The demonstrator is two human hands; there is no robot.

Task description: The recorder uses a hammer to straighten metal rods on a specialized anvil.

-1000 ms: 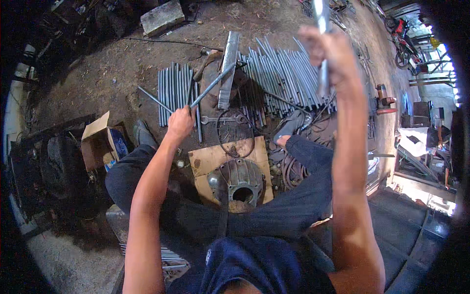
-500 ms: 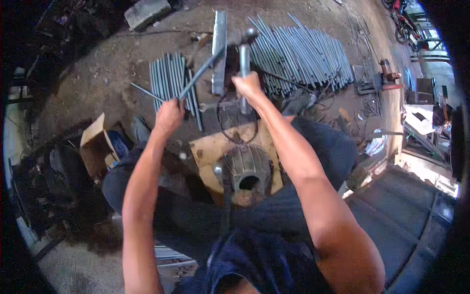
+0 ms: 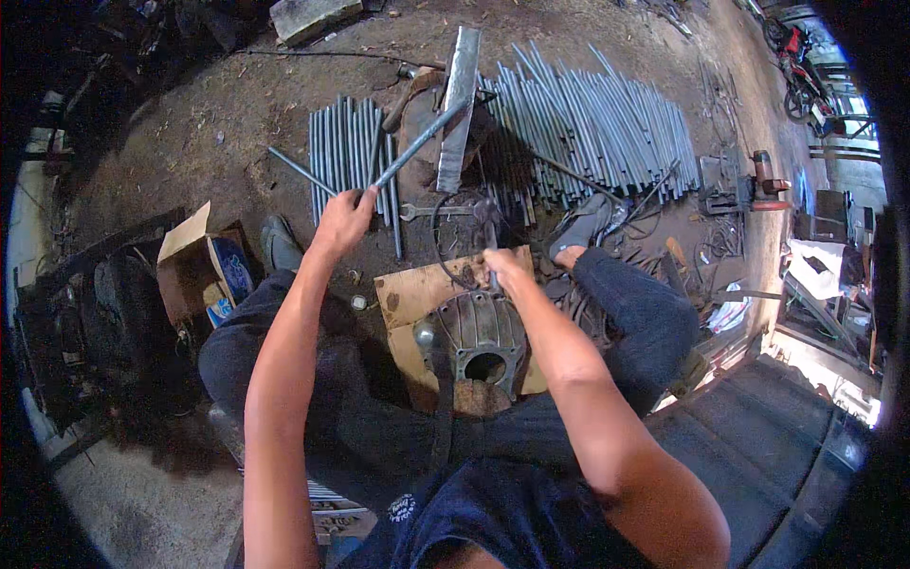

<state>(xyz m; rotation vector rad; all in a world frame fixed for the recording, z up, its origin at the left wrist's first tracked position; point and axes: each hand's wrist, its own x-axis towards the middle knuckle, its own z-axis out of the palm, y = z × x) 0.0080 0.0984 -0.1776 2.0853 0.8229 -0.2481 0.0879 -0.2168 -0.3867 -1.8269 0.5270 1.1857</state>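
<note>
Left hand (image 3: 348, 225) closed around a slim, smooth grey metal rod (image 3: 417, 147), which slants up and right to a flat, bright metal bar (image 3: 460, 104). Right hand (image 3: 502, 268) wrapped round a hammer (image 3: 487, 216), near the upper edge of stained flat cardboard (image 3: 406, 286). On cardboard: ribbed cast housing (image 3: 479, 325), round opening. Open carton (image 3: 182, 284), left: blue packaging (image 3: 230, 266) inside. Left forearm (image 3: 289, 356) reaches forward; right forearm (image 3: 555, 337) angles inward.

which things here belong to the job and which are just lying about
Apparently in use:
rod in the left hand
hammer in the right hand
metal bar at the rod's tip
left rod pile
right rod pile

Apparently lying about:
wrench
cardboard box
ribbed metal casing
</note>
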